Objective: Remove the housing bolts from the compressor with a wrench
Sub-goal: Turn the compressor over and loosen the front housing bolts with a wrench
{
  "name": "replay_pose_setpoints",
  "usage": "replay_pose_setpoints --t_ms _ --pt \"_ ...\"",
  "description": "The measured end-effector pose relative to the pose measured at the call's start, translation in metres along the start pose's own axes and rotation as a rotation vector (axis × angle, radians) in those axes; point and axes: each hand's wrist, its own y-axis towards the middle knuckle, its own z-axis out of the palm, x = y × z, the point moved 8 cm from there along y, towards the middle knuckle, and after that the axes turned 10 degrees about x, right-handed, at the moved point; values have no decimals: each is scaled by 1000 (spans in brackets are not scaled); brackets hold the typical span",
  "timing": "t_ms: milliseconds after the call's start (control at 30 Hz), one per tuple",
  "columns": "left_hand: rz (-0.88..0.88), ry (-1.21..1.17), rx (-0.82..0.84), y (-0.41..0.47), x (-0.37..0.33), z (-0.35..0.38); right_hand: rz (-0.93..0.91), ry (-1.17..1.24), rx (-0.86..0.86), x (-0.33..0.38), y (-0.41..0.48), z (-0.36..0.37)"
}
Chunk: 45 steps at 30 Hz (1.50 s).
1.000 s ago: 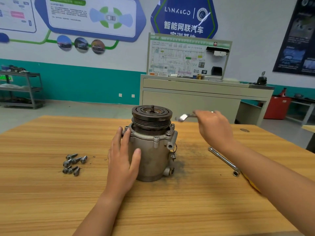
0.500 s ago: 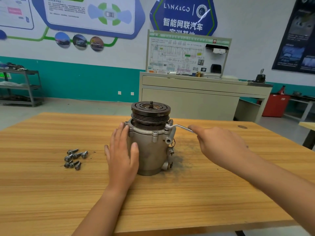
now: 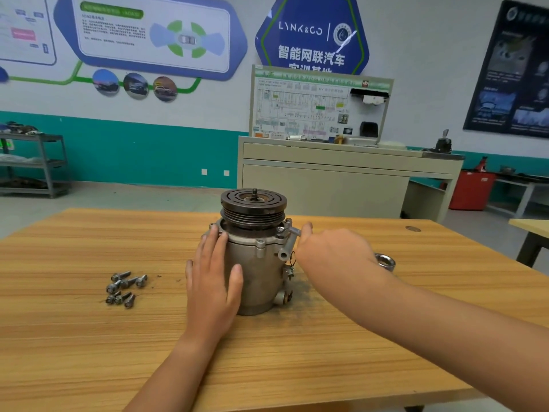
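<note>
The grey metal compressor (image 3: 255, 272) stands upright in the middle of the wooden table (image 3: 89, 337), its dark pulley on top. My left hand (image 3: 212, 281) lies flat against its left side with straight fingers. My right hand (image 3: 332, 251) grips a silver wrench (image 3: 292, 231) whose head sits on a housing bolt (image 3: 280, 230) at the compressor's upper right flange. The wrench's ring end (image 3: 384, 261) sticks out behind my right wrist. Several removed bolts (image 3: 124, 286) lie loose on the table to the left.
A beige workbench (image 3: 341, 171) with a wiring display board stands behind the table. A metal shelf (image 3: 32, 165) is at the far left, a red bin (image 3: 471, 190) at the right. Another table's corner (image 3: 531, 227) shows at the right edge.
My right hand brought the wrench down from above the pulley onto the upper right flange bolt, then swung the handle toward me. My left hand stayed on the compressor.
</note>
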Motion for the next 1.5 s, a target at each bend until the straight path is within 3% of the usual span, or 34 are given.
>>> replay_pose_setpoints --t_ms 267,500,700,833,933,1033,1133,1200,1333,1500 --pt "22 6 13 0 -5 2 10 -41 -169 -25 18 -5" --pt "21 -11 4 -1 -1 2 -91 -32 -296 -47 37 24" --pt "44 -14 -31 4 -1 2 -98 -12 -277 -61 73 35" --pt "63 -1 -54 3 -2 2 -81 6 -381 -54 94 24" --pt "59 6 -52 2 -1 3 -99 85 -434 -45 106 20" --pt "49 5 -56 1 0 3 -3 246 -510 -58 95 17" --pt "51 8 -69 1 0 3 69 686 -674 -87 57 20" --pt "52 14 -74 1 0 4 34 685 -625 -82 36 24" --pt "46 16 -76 2 0 3 21 381 -342 -57 22 38" --pt "37 21 -59 1 0 3 69 214 -218 -41 23 32"
